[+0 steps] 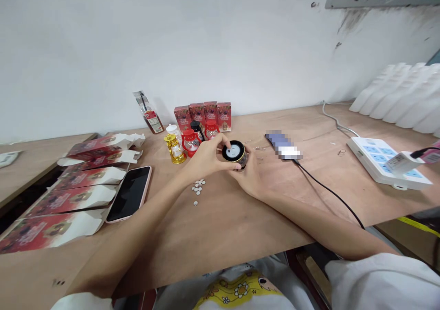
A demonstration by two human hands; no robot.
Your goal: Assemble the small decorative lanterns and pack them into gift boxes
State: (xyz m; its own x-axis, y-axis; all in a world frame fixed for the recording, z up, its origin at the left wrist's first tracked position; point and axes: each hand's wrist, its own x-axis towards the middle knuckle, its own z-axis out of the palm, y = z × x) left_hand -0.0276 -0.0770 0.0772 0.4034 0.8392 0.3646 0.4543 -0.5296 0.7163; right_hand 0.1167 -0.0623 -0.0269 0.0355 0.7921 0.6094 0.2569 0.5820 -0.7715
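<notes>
In the head view, the left hand (208, 158) and the right hand (252, 177) meet around 1 small black-rimmed item (239, 149), held just above the table (220, 236) or on it; which of these cannot be told. The left hand pinches it from the left, thumb at the near edge of the rim and a fingertip on the pale disc (233, 151) set in the upward face, while the right hand curls around its right side. Just short of the left hand, toward the body, lies a loose cluster of silvery discs (198, 186), with 1 disc (195, 203) a little apart. Beyond and left of the left hand stand 5 little lanterns: 1 gold lantern (176, 150), 1 white lantern (172, 128), 1 black lantern (195, 126) and 2 red lanterns (190, 138). Behind these, 4 red boxes (203, 114) stand in a row against the wall (261, 62). Farther left of the left hand are a dark-screened phone (129, 193) and a row of red cartons (74, 198) with pale flaps unfolded. Right of the right hand lie thin wire bits (258, 148), then a second phone (281, 144) on a black cable (326, 188), and farther right a white power strip (371, 156).
</notes>
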